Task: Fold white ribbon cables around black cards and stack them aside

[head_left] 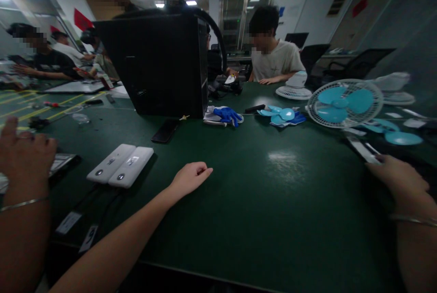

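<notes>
My left hand (25,152), a thin bangle on its wrist, is raised at the table's left edge with its fingers curled and nothing visible in them; a flat dark device (64,162) lies just beyond it. At the far right my right hand (399,178), also with a bangle, has its fingers closed on the near end of a flat white strip (362,149). Between them a bare forearm reaches in from the lower left, apparently another person's, and its loosely curled hand (190,177) rests on the green table (273,202).
Two white boxes with cables (119,166) lie left of centre. A black computer case (153,63) stands behind, with a phone (165,130) and blue gloves (227,115) beside it. Fan blades (282,114) and caged fans (344,103) sit right. Several people sit around the table.
</notes>
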Available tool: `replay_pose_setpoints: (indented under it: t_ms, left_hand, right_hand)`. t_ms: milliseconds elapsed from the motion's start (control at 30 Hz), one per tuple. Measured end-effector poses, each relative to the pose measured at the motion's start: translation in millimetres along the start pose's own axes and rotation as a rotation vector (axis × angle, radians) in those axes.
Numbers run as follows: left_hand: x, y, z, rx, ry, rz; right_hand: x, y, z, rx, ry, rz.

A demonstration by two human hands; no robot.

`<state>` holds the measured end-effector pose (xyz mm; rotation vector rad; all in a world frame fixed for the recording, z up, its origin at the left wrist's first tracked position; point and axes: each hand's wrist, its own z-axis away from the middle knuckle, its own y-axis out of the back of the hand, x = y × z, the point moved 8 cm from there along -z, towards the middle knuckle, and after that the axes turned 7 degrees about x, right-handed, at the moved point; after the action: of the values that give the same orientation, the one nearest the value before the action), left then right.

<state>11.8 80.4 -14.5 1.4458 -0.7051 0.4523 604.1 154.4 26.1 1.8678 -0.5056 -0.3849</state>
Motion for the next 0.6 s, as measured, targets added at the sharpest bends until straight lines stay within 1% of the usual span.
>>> replay_pose_setpoints:
  t_ms: [67, 100, 200, 267, 300, 333, 367, 433, 500, 567, 600]
  left_hand:
    - [-1, -2.5, 0, -0.016, 0.001, 0.054]
    - [-1, -4.7, 0, -0.036, 0.003, 0.095]
    - [1, -10.8, 0, -0.095, -0.002, 0.238]
    - [4, -11.9, -1, -0.106, -0.003, 0.321]
    - [5, -12.1, -1, -0.110, 0.008, 0.362]
    - [6, -12.4, -1, -0.117, 0.025, 0.407]
    - [7, -12.7, -1, -0.126, 0.047, 0.455]
    - [9, -13.5, 1, -0.157, 0.085, 0.554]
    - [14, -14.8, 5, -0.210, 0.091, 0.602]
    - [20, -17.5, 9, -0.284, 0.068, 0.557]
    - [23, -21.1, 13, -0.349, 0.059, 0.530]
  right_hand:
    - [-22, 7, 9, -0.064, 0.048, -0.099]
    - [-39, 11, 14, -0.085, 0.100, -0.160]
    - [-101, 27, 39, -0.107, 0.331, -0.342]
    - [-146, 39, 66, -0.152, 0.515, -0.461]
    - [-167, 45, 84, -0.194, 0.618, -0.529]
    - [-189, 54, 106, -0.258, 0.745, -0.640]
    - [-206, 62, 127, -0.321, 0.840, -0.729]
    - [-232, 77, 171, -0.466, 0.985, -0.819]
    - [-248, 87, 208, -0.594, 1.068, -0.823]
    - [-257, 93, 234, -0.680, 1.112, -0.794]
    - [-259, 93, 241, -0.709, 1.122, -0.774]
